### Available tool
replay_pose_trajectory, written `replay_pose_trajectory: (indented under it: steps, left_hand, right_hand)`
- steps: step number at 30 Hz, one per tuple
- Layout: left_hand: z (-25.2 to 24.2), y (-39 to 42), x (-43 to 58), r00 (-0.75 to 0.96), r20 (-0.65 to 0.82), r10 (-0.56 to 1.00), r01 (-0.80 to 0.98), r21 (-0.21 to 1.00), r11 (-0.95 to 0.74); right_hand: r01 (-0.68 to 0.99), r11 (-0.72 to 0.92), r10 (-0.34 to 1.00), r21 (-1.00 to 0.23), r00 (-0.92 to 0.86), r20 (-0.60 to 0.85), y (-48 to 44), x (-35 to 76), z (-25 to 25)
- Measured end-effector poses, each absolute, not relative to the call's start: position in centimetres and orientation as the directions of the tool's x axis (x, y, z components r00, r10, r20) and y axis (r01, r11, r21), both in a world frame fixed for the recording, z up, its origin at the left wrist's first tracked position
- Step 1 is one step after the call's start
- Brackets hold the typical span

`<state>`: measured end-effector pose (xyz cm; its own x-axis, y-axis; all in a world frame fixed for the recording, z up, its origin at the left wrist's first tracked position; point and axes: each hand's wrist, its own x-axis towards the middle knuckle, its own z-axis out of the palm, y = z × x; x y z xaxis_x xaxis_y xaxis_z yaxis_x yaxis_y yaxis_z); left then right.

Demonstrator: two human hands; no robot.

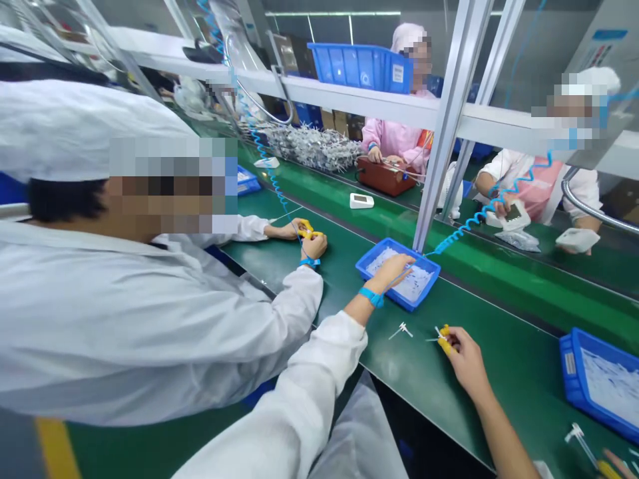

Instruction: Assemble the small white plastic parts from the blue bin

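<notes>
My left hand (393, 269), with a blue strap round its wrist, reaches over a blue tray (365, 266) of small white plastic pieces (417, 283). Its fingers stretch out over the pieces, and their tips are only partly visible. To the right, my right hand (465, 359) wears yellow finger covers. Thumb and forefinger pinch a small white plastic piece (439, 334) with thin arms, just above the green work surface. Between the hands, a similar branched white piece (403, 328) lies on that surface.
A co-worker (239, 313) sits close on my left, hands over the bench. Another person's hand (616, 462) shows at bottom right beside a white part (579, 436). A second blue tray (572, 372) stands at right. A metal post (442, 133) and coiled blue cord (479, 216) rise ahead.
</notes>
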<state>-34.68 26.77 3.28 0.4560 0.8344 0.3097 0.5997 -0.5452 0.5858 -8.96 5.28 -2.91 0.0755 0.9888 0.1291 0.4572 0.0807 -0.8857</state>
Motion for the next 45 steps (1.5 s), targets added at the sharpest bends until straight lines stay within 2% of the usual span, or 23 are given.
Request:
replay_pose_trajectory:
  steps: [3, 6, 9, 12, 17, 22, 28, 30, 33, 39, 45]
  left_hand:
    - [2.3, 30.2, -32.2, 0.551, 0.219, 0.805, 0.604, 0.561, -0.566]
    - [0.9, 31.0, -30.8, 0.620, 0.125, 0.774, 0.609, 0.546, -0.576]
    - [0.3, 30.8, -30.8, 0.639, 0.085, 0.765, 0.614, 0.543, -0.573]
    - [0.7, 30.6, -31.4, 0.655, 0.085, 0.751, 0.600, 0.545, -0.585]
    - [1.8, 30.5, -32.3, 0.676, 0.109, 0.729, 0.564, 0.559, -0.607]
    - [3.4, 29.9, -33.5, 0.598, 0.182, 0.780, 0.556, 0.607, -0.568]
    - [5.3, 22.1, -33.9, 0.462, 0.304, 0.833, 0.466, 0.716, -0.520]
    - [4.5, 17.9, -33.0, 0.385, 0.345, 0.856, 0.332, 0.814, -0.477]
    - [2.1, 12.5, -31.3, 0.277, 0.329, 0.903, 0.174, 0.907, -0.383]
    - [-2.1, 8.5, -29.5, 0.038, 0.287, 0.957, 0.150, 0.945, -0.290]
    - [-2.9, 8.1, -29.2, 0.043, 0.264, 0.964, 0.112, 0.957, -0.267]
  right_hand:
    - [0.099, -0.047, 0.994, -0.994, 0.105, -0.037, 7.4, -9.4, -2.2]
    - [-0.201, -0.132, 0.985, -0.971, 0.086, -0.152, 8.7, -9.9, -1.8]
    - [-0.376, -0.134, 0.979, -0.917, 0.094, -0.182, 8.9, -9.8, -1.6]
    - [-0.458, -0.148, 0.971, -0.876, 0.099, -0.216, 8.9, -9.3, -1.9]
    - [-0.501, -0.159, 0.966, -0.851, 0.097, -0.238, 9.4, -9.1, -2.8]
    - [-0.518, -0.159, 0.963, -0.841, 0.108, -0.248, 9.2, -9.3, -2.7]
    - [-0.502, -0.158, 0.972, -0.850, 0.073, -0.224, 8.5, -9.1, -2.9]
    - [-0.475, -0.157, 0.976, -0.866, 0.060, -0.210, 8.3, -9.2, -3.0]
    - [-0.387, -0.159, 0.980, -0.908, 0.053, -0.194, 8.0, -9.9, -2.7]
    - [-0.237, -0.154, 0.986, -0.959, 0.023, -0.163, 7.4, -11.6, -1.1]
    - [-0.244, -0.159, 0.985, -0.957, 0.032, -0.171, 7.3, -11.9, -1.4]
